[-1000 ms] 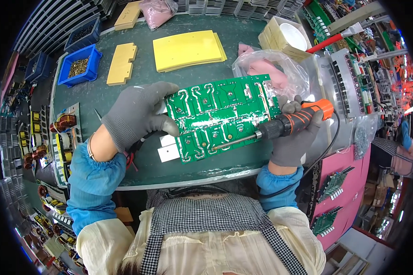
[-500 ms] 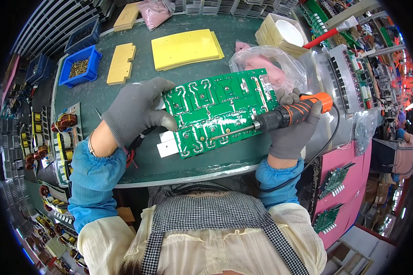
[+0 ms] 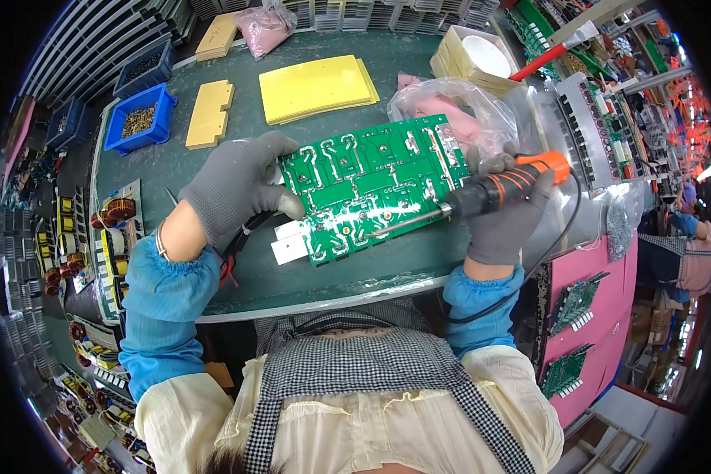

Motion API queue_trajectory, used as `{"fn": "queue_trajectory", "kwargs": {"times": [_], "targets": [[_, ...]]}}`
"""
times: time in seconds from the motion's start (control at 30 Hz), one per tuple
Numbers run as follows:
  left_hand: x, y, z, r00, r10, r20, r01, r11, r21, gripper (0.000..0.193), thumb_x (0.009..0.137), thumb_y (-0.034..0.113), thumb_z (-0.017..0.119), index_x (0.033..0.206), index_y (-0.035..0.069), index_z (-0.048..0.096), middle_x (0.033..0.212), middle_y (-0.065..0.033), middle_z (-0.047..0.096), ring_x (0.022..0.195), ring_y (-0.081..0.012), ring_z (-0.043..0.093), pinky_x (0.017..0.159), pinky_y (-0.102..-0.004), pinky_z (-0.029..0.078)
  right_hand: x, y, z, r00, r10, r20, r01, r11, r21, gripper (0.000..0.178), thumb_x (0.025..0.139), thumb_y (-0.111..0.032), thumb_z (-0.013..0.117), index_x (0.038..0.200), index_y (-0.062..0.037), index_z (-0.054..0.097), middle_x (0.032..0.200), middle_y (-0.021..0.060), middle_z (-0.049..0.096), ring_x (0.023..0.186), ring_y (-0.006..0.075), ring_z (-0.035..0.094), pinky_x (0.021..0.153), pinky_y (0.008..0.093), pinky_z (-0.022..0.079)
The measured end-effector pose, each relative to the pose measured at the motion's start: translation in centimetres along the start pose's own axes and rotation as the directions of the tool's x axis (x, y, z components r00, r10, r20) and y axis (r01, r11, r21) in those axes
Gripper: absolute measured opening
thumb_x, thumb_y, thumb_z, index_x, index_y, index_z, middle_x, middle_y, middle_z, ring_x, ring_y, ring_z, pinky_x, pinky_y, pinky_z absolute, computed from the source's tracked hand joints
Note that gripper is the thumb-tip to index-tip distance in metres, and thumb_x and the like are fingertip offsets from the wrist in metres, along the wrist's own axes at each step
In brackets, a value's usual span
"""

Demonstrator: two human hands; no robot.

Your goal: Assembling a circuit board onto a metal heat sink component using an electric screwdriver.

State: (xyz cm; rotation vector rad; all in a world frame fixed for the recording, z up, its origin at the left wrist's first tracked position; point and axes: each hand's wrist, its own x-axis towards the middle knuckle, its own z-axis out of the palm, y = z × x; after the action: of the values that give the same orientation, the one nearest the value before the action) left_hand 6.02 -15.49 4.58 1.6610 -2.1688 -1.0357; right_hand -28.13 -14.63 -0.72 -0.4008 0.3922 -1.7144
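Observation:
A green circuit board (image 3: 379, 175), its soldered face up, is held over the bench, slightly tilted. My left hand (image 3: 241, 182), in a grey glove, grips the board's left edge, thumb on top. White blocks (image 3: 291, 243) stick out below the board at its lower left. In my gloved right hand (image 3: 507, 217) is an orange and black electric screwdriver (image 3: 513, 183), its cord trailing down to the right. The long bit (image 3: 407, 223) points left across the lower part of the board, its tip near a brass-coloured screw. Whether the tip touches the board I cannot tell.
Yellow sheets (image 3: 317, 88) and a notched tan board (image 3: 210, 114) lie farther back. A blue bin (image 3: 140, 118) of small brass parts stands left, near boards with copper coils (image 3: 120, 209). Behind the screwdriver are a plastic bag (image 3: 458, 110) and a box (image 3: 475, 62). Pink sheeting (image 3: 592, 308) holds more boards.
The view has shifted slightly. The circuit board's right side and the screwdriver's bit have moved a little. Both hands keep their holds.

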Motion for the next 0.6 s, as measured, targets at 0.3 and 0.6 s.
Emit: {"fn": "queue_trajectory", "kwargs": {"times": [0.3, 0.6], "targets": [[0.0, 0.0, 0.0, 1.000, 0.022, -0.002, -0.022, 1.000, 0.022, 0.079, 0.056, 0.035, 0.090, 0.122, 0.003, 0.061, 0.095, -0.0176, 0.069, 0.091, -0.0325, 0.067, 0.079, -0.0382, 0.052, -0.4, -2.7, 9.3, 0.843, -0.369, 0.393, 0.433, 0.897, -0.086, 0.065, 0.088, -0.055, 0.063, 0.118, 0.0029, 0.055, 0.091, 0.0130, 0.065, 0.079, 0.0275, 0.064, 0.087, 0.0513, 0.053], [-0.1, 0.1, 0.0, 0.998, 0.051, -0.031, -0.050, 0.998, 0.025, 0.072, 0.059, 0.031, 0.089, 0.120, 0.004, 0.063, 0.099, -0.0182, 0.069, 0.096, -0.0335, 0.067, 0.083, -0.0387, 0.051, 2.3, 2.7, 11.8, 0.763, -0.319, 0.563, 0.588, 0.703, -0.399, 0.055, 0.089, -0.054, 0.062, 0.096, 0.0007, 0.062, 0.087, 0.0105, 0.064, 0.080, 0.0243, 0.067, 0.087, 0.0527, 0.054]]}}
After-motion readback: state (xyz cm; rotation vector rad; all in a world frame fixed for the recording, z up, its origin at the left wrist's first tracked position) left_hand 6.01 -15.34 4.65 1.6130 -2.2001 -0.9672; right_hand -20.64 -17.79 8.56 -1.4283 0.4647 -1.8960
